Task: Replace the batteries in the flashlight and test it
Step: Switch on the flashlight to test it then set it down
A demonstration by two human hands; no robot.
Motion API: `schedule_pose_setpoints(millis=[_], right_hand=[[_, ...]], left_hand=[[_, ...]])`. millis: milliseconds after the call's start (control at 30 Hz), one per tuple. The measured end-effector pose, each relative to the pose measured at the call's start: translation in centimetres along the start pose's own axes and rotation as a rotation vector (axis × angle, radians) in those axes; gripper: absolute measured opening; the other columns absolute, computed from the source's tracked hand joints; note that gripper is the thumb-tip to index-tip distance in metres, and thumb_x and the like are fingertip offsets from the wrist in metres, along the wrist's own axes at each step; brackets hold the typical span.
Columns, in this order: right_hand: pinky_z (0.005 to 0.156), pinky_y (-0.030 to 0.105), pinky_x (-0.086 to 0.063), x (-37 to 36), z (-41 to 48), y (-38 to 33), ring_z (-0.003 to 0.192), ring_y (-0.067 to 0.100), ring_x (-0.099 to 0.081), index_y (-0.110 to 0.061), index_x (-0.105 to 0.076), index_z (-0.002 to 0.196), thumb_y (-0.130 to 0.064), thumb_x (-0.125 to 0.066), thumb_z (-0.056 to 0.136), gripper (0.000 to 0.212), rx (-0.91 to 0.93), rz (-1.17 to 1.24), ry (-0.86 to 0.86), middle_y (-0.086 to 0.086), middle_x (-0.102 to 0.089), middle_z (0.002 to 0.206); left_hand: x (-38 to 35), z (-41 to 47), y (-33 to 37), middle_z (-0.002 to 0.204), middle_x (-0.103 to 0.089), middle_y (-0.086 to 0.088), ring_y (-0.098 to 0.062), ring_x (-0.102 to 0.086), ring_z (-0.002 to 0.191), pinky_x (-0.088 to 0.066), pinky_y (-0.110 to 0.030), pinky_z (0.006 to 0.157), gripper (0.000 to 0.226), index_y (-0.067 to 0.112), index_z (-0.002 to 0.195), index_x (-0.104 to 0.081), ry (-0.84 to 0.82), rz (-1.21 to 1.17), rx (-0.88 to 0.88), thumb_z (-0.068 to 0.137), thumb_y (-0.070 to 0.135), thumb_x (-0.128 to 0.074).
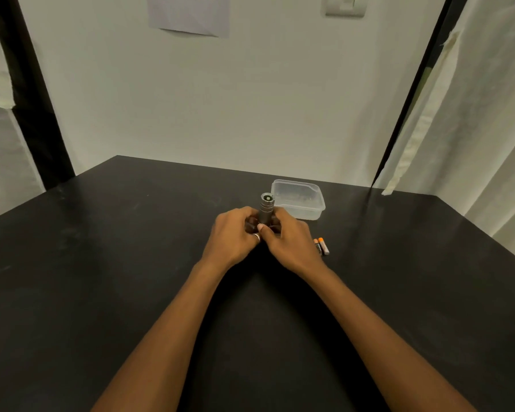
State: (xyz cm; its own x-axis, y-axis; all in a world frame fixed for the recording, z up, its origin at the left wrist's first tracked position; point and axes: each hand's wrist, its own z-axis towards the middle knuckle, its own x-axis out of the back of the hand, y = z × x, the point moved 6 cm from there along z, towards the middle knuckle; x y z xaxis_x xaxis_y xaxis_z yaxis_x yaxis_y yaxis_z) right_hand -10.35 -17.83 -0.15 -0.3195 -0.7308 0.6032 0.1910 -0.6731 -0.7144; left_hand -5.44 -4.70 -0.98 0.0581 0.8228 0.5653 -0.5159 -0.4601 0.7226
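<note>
While gripped from both sides, flashlight (265, 208) stands upright over black table (101, 248), round end face turned up. Left hand (231, 236) curled against lower left of barrel, fingers closed around it; ring visible on one finger. Right hand (290, 240) curled against lower right, thumb pressed across front near base. Lower end of flashlight hidden between hands; contact with table cannot be told. Two batteries (321, 246) with orange ends lying side by side on table, just beside right hand. Clear plastic container (299, 203) just behind flashlight, toward wall.
</note>
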Motion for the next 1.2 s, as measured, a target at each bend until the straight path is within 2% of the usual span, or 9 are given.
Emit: schedule_pose_setpoints(millis=[133, 267, 467, 667, 833, 967, 1100, 1133, 1200], right_hand=[[0.080, 0.026, -0.047, -2.0, 2.7, -0.5, 0.086, 0.003, -0.061, -0.021, -0.061, 0.109, -0.020, -0.060, 0.100, 0.010, -0.008, -0.039, -0.024, -0.012, -0.065, 0.092], [0.085, 0.032, -0.053, -3.9, 5.9, -0.6, 0.096, 0.017, -0.067, -0.016, -0.063, 0.114, -0.017, -0.059, 0.100, 0.014, -0.036, -0.023, -0.052, 0.001, -0.071, 0.105], [0.090, 0.036, -0.054, -6.7, 11.6, -0.4, 0.101, 0.022, -0.068, -0.015, -0.062, 0.120, -0.020, -0.057, 0.101, 0.020, -0.067, -0.020, -0.097, 0.005, -0.072, 0.113], [0.090, 0.040, -0.055, -10.0, 17.7, -0.4, 0.099, 0.024, -0.067, -0.015, -0.063, 0.119, -0.018, -0.056, 0.101, 0.020, -0.043, -0.009, -0.112, 0.007, -0.071, 0.111], [0.092, 0.041, -0.056, -11.7, 20.1, 0.1, 0.100, 0.024, -0.068, -0.013, -0.062, 0.116, -0.014, -0.055, 0.101, 0.017, -0.037, -0.001, -0.092, 0.006, -0.072, 0.109], [0.090, 0.039, -0.056, -11.6, 20.0, 0.3, 0.098, 0.022, -0.068, -0.012, -0.060, 0.116, -0.013, -0.054, 0.101, 0.016, -0.022, 0.001, -0.082, 0.005, -0.072, 0.108], [0.092, 0.036, -0.052, -10.4, 18.4, -0.2, 0.109, 0.025, -0.065, -0.012, -0.052, 0.134, -0.016, -0.057, 0.100, 0.034, -0.035, -0.006, -0.137, 0.007, -0.067, 0.122], [0.094, 0.037, -0.051, -9.9, 17.8, -0.2, 0.112, 0.027, -0.064, -0.009, -0.048, 0.140, -0.018, -0.059, 0.100, 0.042, -0.064, -0.020, -0.147, 0.009, -0.064, 0.126], [0.098, 0.040, -0.052, -8.6, 16.2, 0.0, 0.116, 0.028, -0.063, -0.006, -0.046, 0.145, -0.025, -0.063, 0.099, 0.053, -0.109, -0.071, -0.133, 0.012, -0.063, 0.131]], left_hand=[[0.8, 0.9, -1.7, 0.091, -0.074, 0.007, -0.013, -0.071, 0.084, -0.061, -0.040, 0.078, 0.033, 0.023, 0.109, -0.072, 0.100, 0.045, 0.088, 0.080, 0.008, -0.065], [1.6, 3.3, -3.0, 0.091, -0.070, 0.002, -0.020, -0.067, 0.084, -0.058, -0.041, 0.076, 0.026, 0.020, 0.108, -0.070, 0.113, 0.129, 0.145, 0.087, 0.009, -0.061], [3.1, 8.1, -6.4, 0.091, -0.070, 0.002, -0.019, -0.067, 0.083, -0.058, -0.039, 0.076, 0.023, 0.018, 0.105, -0.070, 0.098, 0.163, 0.163, 0.087, 0.008, -0.060], [4.7, 13.0, -9.7, 0.081, -0.066, -0.002, -0.022, -0.063, 0.075, -0.047, -0.032, 0.062, 0.011, 0.015, 0.088, -0.064, 0.100, 0.229, 0.159, 0.088, 0.006, -0.057], [5.2, 15.0, -11.2, 0.079, -0.063, 0.006, -0.019, -0.063, 0.076, -0.047, -0.032, 0.067, 0.014, 0.023, 0.086, -0.061, 0.116, 0.207, 0.137, 0.089, 0.009, -0.058], [5.0, 15.0, -11.6, 0.086, -0.069, 0.006, -0.017, -0.066, 0.081, -0.055, -0.034, 0.075, 0.018, 0.021, 0.098, -0.068, 0.122, 0.156, 0.139, 0.088, 0.010, -0.058], [4.8, 14.1, -11.3, 0.093, -0.066, -0.004, -0.025, -0.065, 0.086, -0.056, -0.043, 0.074, 0.015, 0.016, 0.096, -0.058, 0.058, 0.192, 0.182, 0.083, 0.009, -0.060], [4.8, 13.6, -11.0, 0.100, -0.065, -0.007, -0.029, -0.064, 0.093, -0.055, -0.042, 0.075, 0.017, 0.016, 0.098, -0.058, 0.057, 0.202, 0.196, 0.083, 0.011, -0.062], [4.6, 12.3, -9.8, 0.122, -0.059, -0.012, -0.033, -0.056, 0.115, -0.049, -0.041, 0.084, 0.033, 0.014, 0.119, -0.059, 0.087, 0.233, 0.224, 0.087, 0.016, -0.067]])
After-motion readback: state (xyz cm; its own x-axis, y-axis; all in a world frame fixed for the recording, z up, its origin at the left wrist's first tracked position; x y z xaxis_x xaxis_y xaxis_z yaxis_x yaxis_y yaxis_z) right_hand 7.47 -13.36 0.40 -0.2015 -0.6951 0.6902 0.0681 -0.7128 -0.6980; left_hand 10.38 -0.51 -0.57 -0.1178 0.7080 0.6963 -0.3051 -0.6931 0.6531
